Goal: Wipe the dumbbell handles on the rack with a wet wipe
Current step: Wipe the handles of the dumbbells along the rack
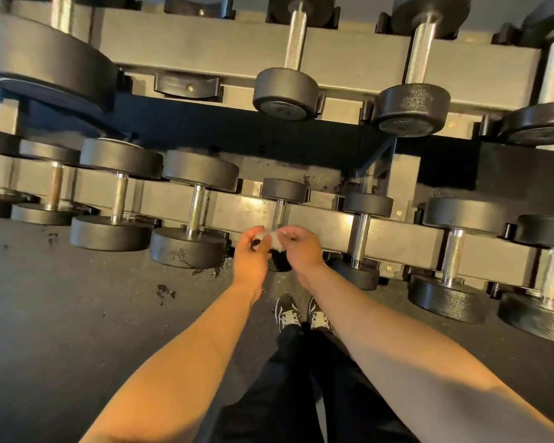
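The two-tier rack (327, 219) cradles black dumbbells, a small dumbbell (280, 204) at centre; markings on the end plates are too blurred to read. Just at its 6 o'clock, both arms reach forward, and the left hand (250, 257) and right hand (299, 247) each pinch the white wet wipe (274, 238) between them, both grips closed on it.

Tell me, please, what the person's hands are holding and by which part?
Both hold the white wet wipe: the left hand pinches its left end, the right hand its right end.
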`<act>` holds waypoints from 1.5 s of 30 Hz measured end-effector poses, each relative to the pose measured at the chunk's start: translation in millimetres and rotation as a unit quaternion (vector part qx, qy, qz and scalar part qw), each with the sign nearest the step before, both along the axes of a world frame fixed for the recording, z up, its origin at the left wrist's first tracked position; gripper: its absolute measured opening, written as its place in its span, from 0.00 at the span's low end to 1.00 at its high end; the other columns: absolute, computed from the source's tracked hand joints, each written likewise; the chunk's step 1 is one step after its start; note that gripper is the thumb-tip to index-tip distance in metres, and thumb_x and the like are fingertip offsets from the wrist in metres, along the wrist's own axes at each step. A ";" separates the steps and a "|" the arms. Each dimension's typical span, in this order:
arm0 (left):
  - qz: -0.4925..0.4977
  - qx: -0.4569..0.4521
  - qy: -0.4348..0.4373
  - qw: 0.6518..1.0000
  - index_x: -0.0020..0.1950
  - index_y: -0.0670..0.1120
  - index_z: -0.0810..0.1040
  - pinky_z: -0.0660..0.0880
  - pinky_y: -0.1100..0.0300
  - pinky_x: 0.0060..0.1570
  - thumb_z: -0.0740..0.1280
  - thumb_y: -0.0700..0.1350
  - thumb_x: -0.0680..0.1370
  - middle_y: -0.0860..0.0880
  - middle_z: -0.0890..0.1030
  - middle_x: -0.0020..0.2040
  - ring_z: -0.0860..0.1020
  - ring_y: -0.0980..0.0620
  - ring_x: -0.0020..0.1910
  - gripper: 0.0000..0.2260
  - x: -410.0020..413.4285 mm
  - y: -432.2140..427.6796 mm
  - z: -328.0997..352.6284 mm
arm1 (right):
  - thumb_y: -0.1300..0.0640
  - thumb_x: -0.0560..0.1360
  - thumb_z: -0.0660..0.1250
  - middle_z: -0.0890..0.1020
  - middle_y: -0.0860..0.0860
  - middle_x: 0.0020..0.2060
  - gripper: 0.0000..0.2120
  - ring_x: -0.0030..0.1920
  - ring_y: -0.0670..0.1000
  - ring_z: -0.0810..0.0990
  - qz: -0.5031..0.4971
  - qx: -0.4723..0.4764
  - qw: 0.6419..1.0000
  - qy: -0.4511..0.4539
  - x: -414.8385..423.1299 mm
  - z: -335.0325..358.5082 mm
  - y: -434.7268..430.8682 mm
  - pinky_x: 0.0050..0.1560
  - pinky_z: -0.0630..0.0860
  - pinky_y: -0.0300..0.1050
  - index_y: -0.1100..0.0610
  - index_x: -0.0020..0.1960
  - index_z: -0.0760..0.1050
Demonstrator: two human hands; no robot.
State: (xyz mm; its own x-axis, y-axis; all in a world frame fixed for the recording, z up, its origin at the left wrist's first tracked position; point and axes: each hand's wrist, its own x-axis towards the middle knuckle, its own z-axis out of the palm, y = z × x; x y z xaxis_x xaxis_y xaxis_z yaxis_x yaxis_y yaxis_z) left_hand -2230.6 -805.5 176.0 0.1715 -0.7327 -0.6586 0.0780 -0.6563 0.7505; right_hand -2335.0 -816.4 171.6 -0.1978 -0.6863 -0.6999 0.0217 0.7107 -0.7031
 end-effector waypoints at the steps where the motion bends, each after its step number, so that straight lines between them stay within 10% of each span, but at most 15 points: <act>1: -0.017 -0.008 0.002 1.000 0.61 0.53 0.76 0.79 0.57 0.55 0.65 0.43 0.83 0.46 0.79 0.58 0.80 0.53 0.53 0.09 -0.5 -3.4 -4.8 | 0.58 0.80 0.67 0.83 0.50 0.51 0.06 0.52 0.51 0.81 -0.027 0.002 1.000 -0.003 2.4 -4.3 -6.1 0.52 0.76 0.42 0.54 0.55 0.81; 6: -0.088 -0.063 -0.032 0.994 0.64 0.49 0.76 0.78 0.63 0.52 0.63 0.42 0.84 0.51 0.81 0.52 0.80 0.53 0.52 0.09 -2.6 -35.9 -29.6 | 0.58 0.81 0.66 0.82 0.51 0.49 0.06 0.47 0.48 0.79 -0.091 0.014 0.995 -0.040 12.5 -26.7 -33.2 0.40 0.73 0.35 0.56 0.55 0.80; 13: -0.123 -0.191 -0.228 0.947 0.67 0.47 0.76 0.72 0.72 0.60 0.60 0.46 0.86 0.60 0.78 0.58 0.75 0.70 0.56 0.12 -10.4 -96.5 -88.5 | 0.56 0.84 0.59 0.77 0.45 0.55 0.13 0.55 0.46 0.77 -0.150 -0.055 0.986 0.043 -6.1 -66.6 -78.8 0.58 0.74 0.42 0.50 0.67 0.74; 16: -0.224 -0.283 -0.275 0.891 0.71 0.48 0.72 0.66 0.71 0.66 0.56 0.46 0.87 0.59 0.74 0.65 0.70 0.73 0.61 0.14 -17.7 -111.0 -108.1 | 0.55 0.85 0.57 0.78 0.47 0.57 0.14 0.56 0.47 0.77 -0.161 -0.033 0.986 0.021 -12.5 -85.0 -96.7 0.59 0.74 0.45 0.47 0.69 0.70; 20: -0.442 -0.401 -0.363 0.716 0.77 0.47 0.68 0.49 0.45 0.80 0.60 0.37 0.82 0.46 0.66 0.78 0.53 0.48 0.81 0.22 -16.9 -112.7 -142.7 | 0.55 0.85 0.55 0.79 0.49 0.56 0.11 0.58 0.49 0.78 -0.189 -0.051 0.980 -0.020 -15.2 -102.0 -99.6 0.60 0.75 0.46 0.49 0.63 0.74; 22: -0.451 -0.413 -0.383 0.693 0.78 0.46 0.67 0.50 0.40 0.79 0.63 0.35 0.81 0.45 0.66 0.78 0.53 0.45 0.81 0.25 -13.2 -113.8 -151.2 | 0.54 0.85 0.55 0.80 0.50 0.56 0.11 0.58 0.50 0.78 -0.193 -0.061 0.979 -0.023 -15.8 -106.9 -97.1 0.61 0.75 0.46 0.48 0.62 0.74; 24: -0.409 -0.413 -0.385 0.717 0.77 0.44 0.67 0.54 0.42 0.78 0.60 0.39 0.83 0.43 0.65 0.78 0.54 0.44 0.81 0.22 -11.0 -113.8 -150.2 | 0.54 0.85 0.55 0.79 0.49 0.56 0.10 0.57 0.51 0.78 -0.177 -0.066 0.982 0.000 -13.2 -108.6 -96.3 0.59 0.76 0.47 0.47 0.62 0.73; 29: -0.230 -0.243 -0.266 0.904 0.80 0.49 0.62 0.55 0.69 0.74 0.50 0.51 0.87 0.50 0.64 0.79 0.57 0.59 0.78 0.21 -24.9 -120.9 -135.5 | 0.57 0.83 0.59 0.78 0.47 0.43 0.06 0.49 0.55 0.80 -0.183 -0.039 0.980 0.068 1.4 -104.4 -101.4 0.53 0.78 0.52 0.51 0.50 0.73; 32: -0.110 -0.076 -0.233 0.963 0.62 0.46 0.73 0.63 0.77 0.45 0.50 0.49 0.88 0.53 0.77 0.54 0.73 0.54 0.58 0.14 -22.5 -135.8 -138.1 | 0.58 0.81 0.61 0.79 0.51 0.40 0.07 0.46 0.55 0.80 -0.173 -0.041 0.980 0.087 -0.4 -104.1 -104.4 0.52 0.78 0.54 0.51 0.45 0.72; 37: -0.133 -0.074 -0.195 0.969 0.46 0.44 0.72 0.68 0.69 0.40 0.54 0.42 0.86 0.51 0.71 0.38 0.69 0.62 0.35 0.12 -0.2 -128.8 -146.2 | 0.56 0.82 0.60 0.81 0.51 0.46 0.07 0.46 0.47 0.77 -0.166 -0.032 0.984 0.061 -9.0 -102.4 -89.6 0.44 0.71 0.38 0.54 0.52 0.76; 40: -0.148 -0.097 -0.200 0.964 0.57 0.44 0.81 0.73 0.61 0.48 0.58 0.49 0.86 0.49 0.81 0.46 0.77 0.56 0.44 0.14 15.8 -103.1 -143.9 | 0.56 0.82 0.59 0.84 0.54 0.50 0.09 0.47 0.44 0.77 -0.201 0.005 0.980 -0.005 -10.7 -100.8 -76.7 0.46 0.68 0.36 0.54 0.49 0.78; 45: -0.251 -0.166 -0.255 0.919 0.69 0.45 0.77 0.68 0.77 0.55 0.62 0.44 0.85 0.51 0.81 0.61 0.77 0.60 0.58 0.14 9.7 -69.0 -134.0 | 0.54 0.85 0.57 0.77 0.45 0.64 0.16 0.65 0.45 0.73 -0.063 0.009 0.998 -0.005 -3.4 -108.7 -42.6 0.65 0.67 0.39 0.52 0.70 0.75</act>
